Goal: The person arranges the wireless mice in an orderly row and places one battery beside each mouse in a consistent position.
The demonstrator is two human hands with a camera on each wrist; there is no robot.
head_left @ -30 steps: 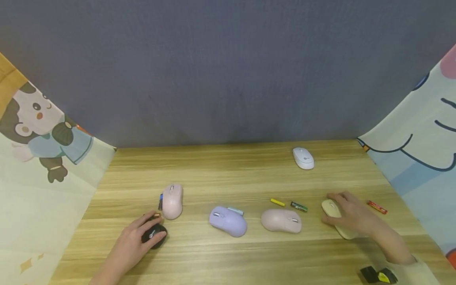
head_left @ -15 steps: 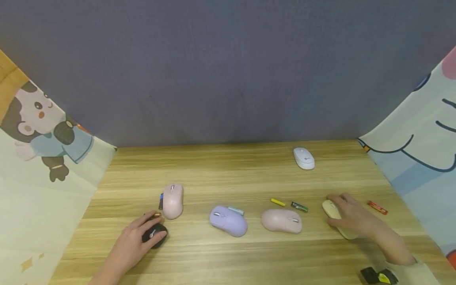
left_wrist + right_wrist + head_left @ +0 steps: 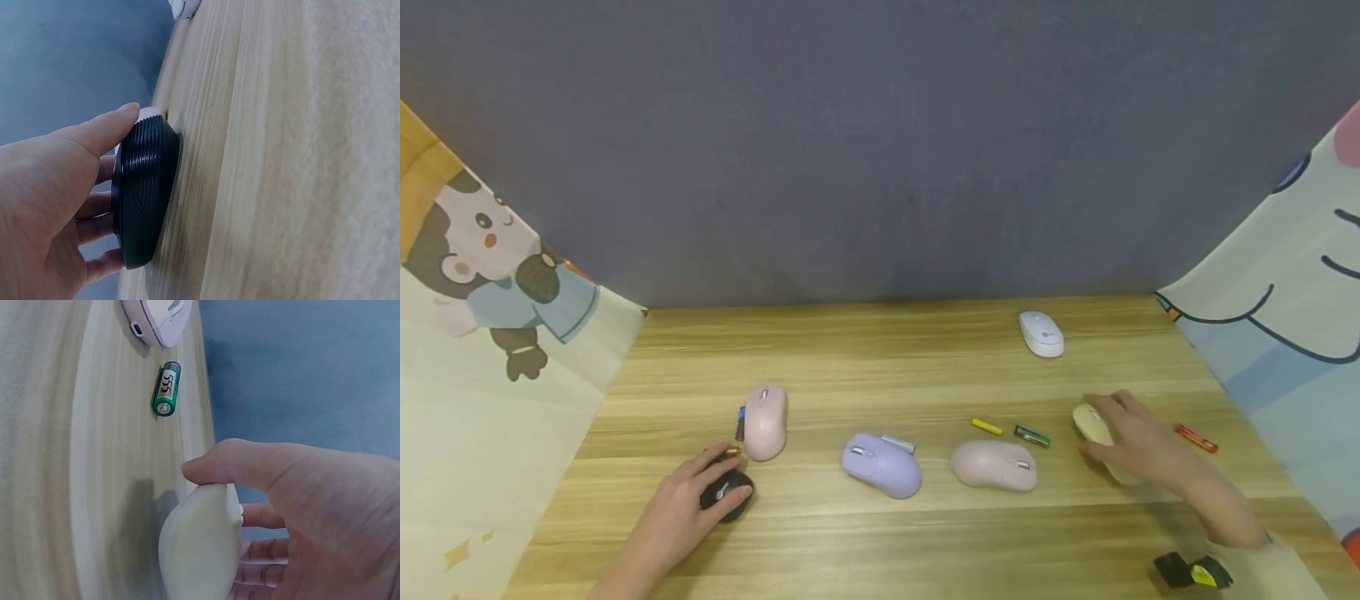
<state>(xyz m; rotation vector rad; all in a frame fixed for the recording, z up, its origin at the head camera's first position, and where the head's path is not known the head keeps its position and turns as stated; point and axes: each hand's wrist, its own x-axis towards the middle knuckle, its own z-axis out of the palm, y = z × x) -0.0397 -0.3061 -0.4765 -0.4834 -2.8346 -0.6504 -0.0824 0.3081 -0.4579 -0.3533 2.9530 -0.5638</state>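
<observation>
At the left of the head view my left hand (image 3: 673, 508) grips a black computer mouse (image 3: 727, 492), thumb on its ribbed side (image 3: 144, 156) in the left wrist view. A copper-coloured battery (image 3: 733, 452), partly hidden, lies by those fingertips. My right hand (image 3: 1138, 442) holds a pale yellow computer mouse (image 3: 1093, 425) between thumb and fingers. In the right wrist view the yellow mouse (image 3: 200, 550) is tilted, its shadow on the tabletop beside it; whether it touches the wood I cannot tell. The palm hides its rear in the head view.
Pink mice (image 3: 764, 423), a lilac mouse (image 3: 882, 465) and a white mouse (image 3: 1042, 334) stand on the wooden table (image 3: 850, 550). Near them lie a blue battery (image 3: 741, 423), a yellow battery (image 3: 987, 427), a green battery (image 3: 1032, 436) and a red battery (image 3: 1197, 437). A grey panel (image 3: 880, 167) closes the back.
The right hand has shifted slightly up and to the left with the yellow mouse, its thumb now against the mouse's near side. The left hand has stayed on the black mouse.
</observation>
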